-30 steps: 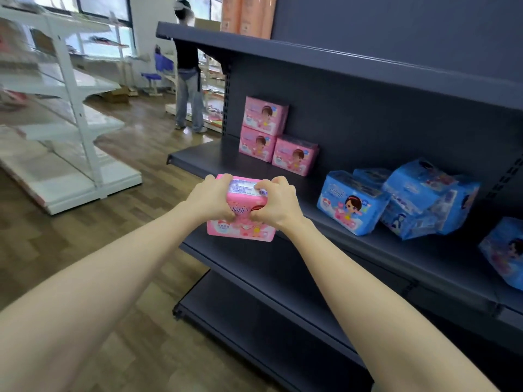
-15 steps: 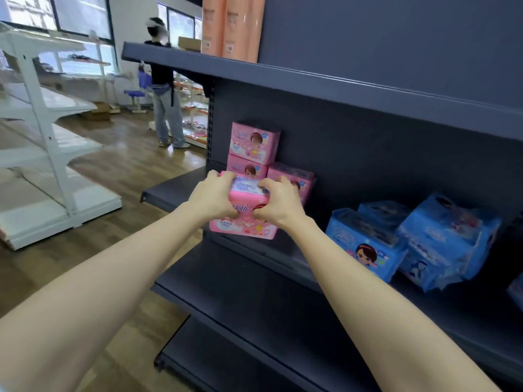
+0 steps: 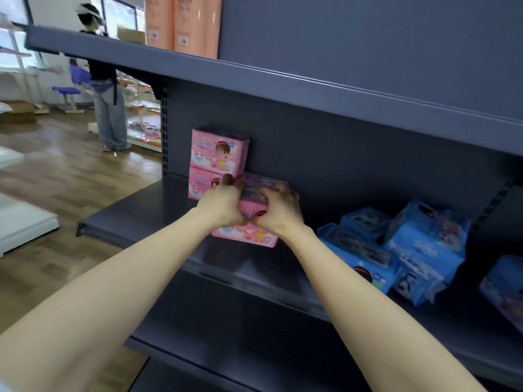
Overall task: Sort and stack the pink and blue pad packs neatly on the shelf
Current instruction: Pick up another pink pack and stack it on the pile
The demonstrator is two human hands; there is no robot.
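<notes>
head | left hand (image 3: 223, 202), right hand (image 3: 278, 210) grip pink pack (image 3: 249, 235) | long axis left-right

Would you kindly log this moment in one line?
left hand: grips pink pack | right hand: grips pink pack | pink pack: over shelf, beside pink stack | blue packs: jumbled, right

Dark grey shelf (image 3: 135, 213), middle tier. At far left, two pink pad packs stand stacked against the back panel: upper pack (image 3: 219, 151) on lower pack (image 3: 201, 184), printed faces forward, edges roughly aligned. Just right of the stack, a third pink pack (image 3: 249, 234) is gripped at its sides by the left hand (image 3: 223, 203) and right hand (image 3: 278, 210); contact with the shelf cannot be determined. To the right, blue pad packs (image 3: 424, 241) lie in a loose heap, tilted and overlapping. A separate blue pack (image 3: 503, 287) lies at the right edge.
</notes>
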